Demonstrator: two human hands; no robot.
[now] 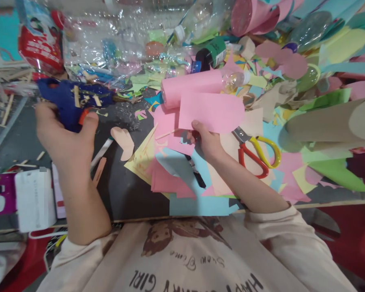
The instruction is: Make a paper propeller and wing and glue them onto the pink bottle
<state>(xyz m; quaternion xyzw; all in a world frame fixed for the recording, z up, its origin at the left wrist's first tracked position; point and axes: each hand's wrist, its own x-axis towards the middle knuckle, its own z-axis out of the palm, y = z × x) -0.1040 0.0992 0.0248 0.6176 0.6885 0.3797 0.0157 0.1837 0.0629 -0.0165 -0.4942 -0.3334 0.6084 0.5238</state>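
My left hand (67, 138) is wrapped round a dark blue glue gun (76, 97) with an orange trigger; its nozzle points right and bits of wood stick to its body. Pinched between the thumb and fingers of my right hand (205, 140) is a pink paper piece (213, 111) with one rounded end. Just beyond it lies a bottle wrapped in pink paper (191, 85). Scissors (255, 152) with red and yellow handles rest to the right of my right hand. A black-handled craft knife (196, 172) lies on blue paper below that hand.
Clear plastic bottles (124, 36) and paper scraps crowd the back. A beige paper-covered cylinder (331, 119) lies at right. Near the left front edge sits a white box-shaped device (35, 198). Stacked coloured sheets (170, 178) cover the middle of the dark table (124, 198).
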